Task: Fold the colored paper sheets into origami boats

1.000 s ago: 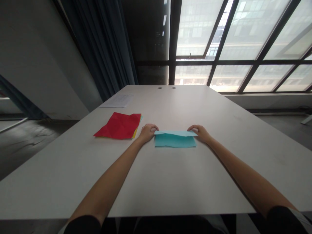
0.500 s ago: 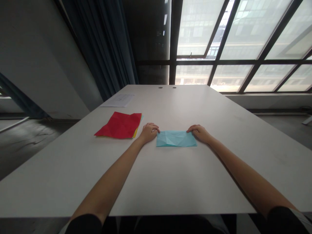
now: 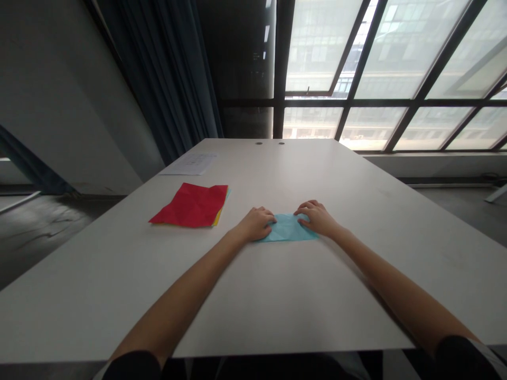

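Observation:
A folded light-blue sheet of paper [image 3: 288, 230] lies flat on the white table in front of me, creased and longer than it is deep. My left hand [image 3: 258, 223] rests over its left end, palm down, fingertips pointing inward on the paper and hiding that end. On the upper right part lies my right hand [image 3: 315, 216], thumb and fingers apart and touching the sheet. Neither hand lifts the paper. To the left of my left hand sits a small pile of coloured sheets, a red sheet [image 3: 194, 206] on top and a yellow edge [image 3: 217, 217] peeking out below.
The white table [image 3: 285, 295] stretches away toward the windows, with two round holes at its far edge. A printed white sheet [image 3: 190, 164] lies at the far left edge. Behind that hangs a dark blue curtain [image 3: 166, 79].
Both hands have moved inward from the paper's upper corners onto its surface. My left hand also came nearer to me and now covers the left end. The view shifted slightly.

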Tool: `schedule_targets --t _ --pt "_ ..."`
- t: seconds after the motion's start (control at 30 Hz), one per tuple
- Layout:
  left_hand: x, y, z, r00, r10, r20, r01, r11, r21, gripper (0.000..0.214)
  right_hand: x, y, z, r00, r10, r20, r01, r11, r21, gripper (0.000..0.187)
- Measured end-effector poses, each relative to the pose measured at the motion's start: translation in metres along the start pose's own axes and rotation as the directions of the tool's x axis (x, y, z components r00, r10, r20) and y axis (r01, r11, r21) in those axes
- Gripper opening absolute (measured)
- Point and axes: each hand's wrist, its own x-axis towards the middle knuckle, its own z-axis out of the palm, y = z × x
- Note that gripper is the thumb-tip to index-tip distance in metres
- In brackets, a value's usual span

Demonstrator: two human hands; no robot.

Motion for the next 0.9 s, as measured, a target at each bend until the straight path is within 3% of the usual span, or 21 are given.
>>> schedule_targets --t 0.17,0.33,0.47,0.53,0.67,0.9 --pt "0.004 0.019 0.000 0.991 -0.135 0.004 0.134 0.987 0.088 0.028 0.000 -0.023 -0.012 0.985 -0.025 0.173 0.045 0.993 -0.108 0.025" --pt "0.004 0.027 0.013 0.980 -0.199 0.025 0.195 0.975 0.110 0.041 0.004 -0.030 -0.010 0.981 -0.009 0.191 0.040 0.987 -0.158 0.027" --pt "0.005 0.024 0.023 0.964 -0.240 0.112 0.231 0.969 0.093 0.051 0.007 -0.040 0.007 0.983 -0.067 0.172 0.081 0.994 -0.077 0.042" --pt "0.005 0.022 0.025 0.954 -0.259 0.150 0.248 0.965 0.091 0.055 0.007 -0.044 0.016 0.981 -0.038 0.188 0.045 0.998 -0.032 0.047" --pt "0.004 0.018 0.024 0.942 -0.280 0.187 0.268 0.959 0.088 0.062 0.003 -0.038 0.024 0.973 0.010 0.231 -0.020 0.999 0.040 0.053" --pt "-0.001 0.004 0.016 0.923 -0.307 0.233 0.303 0.951 0.056 0.077 -0.002 -0.022 0.019 0.963 0.010 0.271 -0.020 0.999 0.036 0.065"
